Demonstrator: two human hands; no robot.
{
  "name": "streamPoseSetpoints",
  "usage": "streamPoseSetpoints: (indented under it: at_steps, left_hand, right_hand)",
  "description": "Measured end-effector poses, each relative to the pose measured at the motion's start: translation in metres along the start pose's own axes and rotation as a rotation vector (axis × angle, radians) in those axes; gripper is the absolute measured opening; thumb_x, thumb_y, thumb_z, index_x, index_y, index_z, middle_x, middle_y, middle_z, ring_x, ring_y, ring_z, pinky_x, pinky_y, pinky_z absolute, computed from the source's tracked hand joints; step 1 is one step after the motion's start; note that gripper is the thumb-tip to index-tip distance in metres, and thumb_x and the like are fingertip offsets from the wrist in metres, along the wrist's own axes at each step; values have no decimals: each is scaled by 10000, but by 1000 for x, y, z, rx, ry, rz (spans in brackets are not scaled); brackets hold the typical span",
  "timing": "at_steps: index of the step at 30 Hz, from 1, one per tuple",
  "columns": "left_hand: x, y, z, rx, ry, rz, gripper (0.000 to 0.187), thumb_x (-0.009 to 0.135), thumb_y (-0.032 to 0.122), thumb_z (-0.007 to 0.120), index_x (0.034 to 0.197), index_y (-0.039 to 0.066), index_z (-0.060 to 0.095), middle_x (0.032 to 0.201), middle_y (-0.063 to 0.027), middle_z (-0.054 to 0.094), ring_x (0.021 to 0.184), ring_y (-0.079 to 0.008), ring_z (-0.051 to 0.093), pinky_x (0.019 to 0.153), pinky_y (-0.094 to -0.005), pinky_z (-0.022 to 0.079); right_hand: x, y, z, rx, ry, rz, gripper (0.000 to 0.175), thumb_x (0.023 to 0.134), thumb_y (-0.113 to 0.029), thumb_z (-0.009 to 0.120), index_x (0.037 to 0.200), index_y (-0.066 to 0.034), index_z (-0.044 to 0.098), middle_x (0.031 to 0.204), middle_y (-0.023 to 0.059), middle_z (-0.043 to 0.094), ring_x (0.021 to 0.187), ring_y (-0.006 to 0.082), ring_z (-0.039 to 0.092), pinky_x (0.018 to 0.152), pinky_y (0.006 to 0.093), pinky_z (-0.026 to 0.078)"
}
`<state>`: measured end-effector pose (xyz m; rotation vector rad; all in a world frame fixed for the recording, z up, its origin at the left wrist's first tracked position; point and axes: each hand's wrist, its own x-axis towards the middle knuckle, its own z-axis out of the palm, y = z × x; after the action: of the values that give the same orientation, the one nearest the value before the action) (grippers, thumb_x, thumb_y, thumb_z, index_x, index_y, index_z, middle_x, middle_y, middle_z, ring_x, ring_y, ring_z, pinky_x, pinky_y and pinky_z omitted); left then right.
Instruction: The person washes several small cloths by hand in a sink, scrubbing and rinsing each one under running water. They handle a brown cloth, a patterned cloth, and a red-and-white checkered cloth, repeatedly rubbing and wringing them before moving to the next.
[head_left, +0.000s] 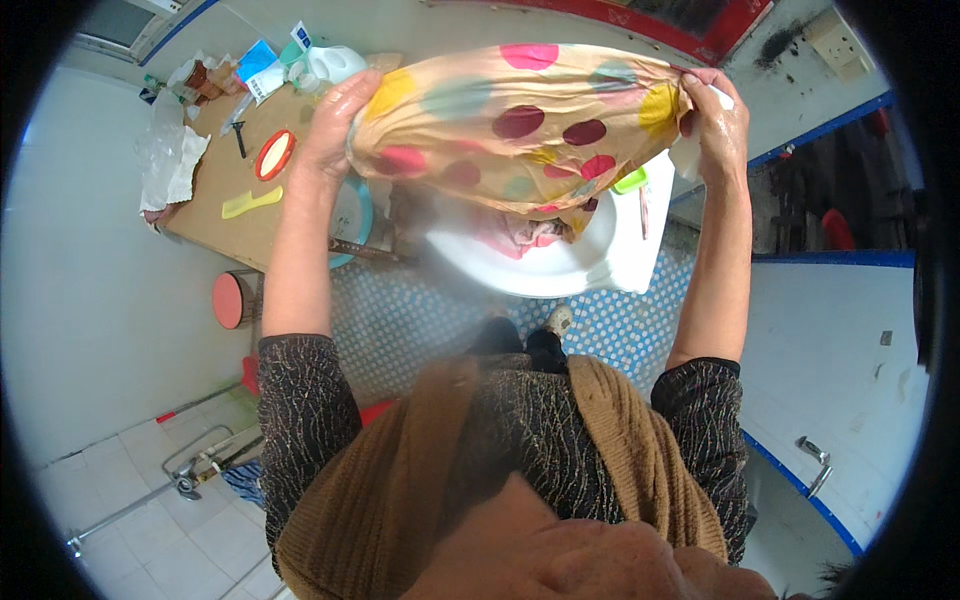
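Observation:
Between my two hands a wet-looking polka-dot cloth (555, 97) is stretched wide, tan with pink, maroon, yellow and grey-green dots. My left hand (341, 112) grips one end of it, and my right hand (716, 112) grips the other. Below the cloth stands a white washbasin (555, 274), its far part hidden behind the fabric. Inside the bowl lies crumpled pinkish fabric (517, 232); whether it joins the held cloth I cannot tell. On the basin's right side are a bright green dish (631, 180) and a thin brownish stick-like item (644, 214).
At left, a brown tabletop (217, 199) carries a yellow comb (251, 202), a red-rimmed oval item (275, 155), a black razor (238, 139) and several bottles. A light-blue round rim (365, 214) shows beside my left forearm. A pink-topped stool (228, 300) stands lower left; a door (832, 360) is right.

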<state>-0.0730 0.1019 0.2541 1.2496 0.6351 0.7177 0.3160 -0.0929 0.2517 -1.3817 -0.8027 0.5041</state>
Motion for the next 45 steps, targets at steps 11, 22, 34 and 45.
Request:
streamPoseSetpoints:
  at_steps: [11,22,34,45]
  left_hand:
    - [11,33,-34,-418,-103,-53,277,1025,197,541,1190,-4,636,1144,-144,706,1020,-244,701,907,-382,581]
    - [-11,-31,30,-229,714,236,303,964,212,494,1226,74,556,1150,-70,632,984,-216,638,902,-413,530]
    - [-74,-221,87,-922,72,-171,374,1002,350,440,1267,111,551,1203,-70,623,1048,-249,615,941,-434,510]
    - [-80,-224,87,-900,53,-164,391,1013,362,417,1308,127,519,1251,-68,594,1106,-247,582,977,-435,483]
  right_hand:
    - [30,-78,27,-112,4,-135,120,896,-173,645,911,-54,640,682,4,568,551,108,527,483,267,408]
    - [-55,-77,70,312,-458,-255,171,934,-243,676,999,-84,676,848,21,647,765,99,634,694,271,533]
    - [-167,27,145,-291,-896,-203,381,899,-320,682,1205,-96,654,1210,171,653,1184,334,597,1002,435,463]
    - [-134,134,193,-763,-531,-494,592,903,-490,598,1341,-93,571,1361,186,537,1243,395,513,1073,518,383]
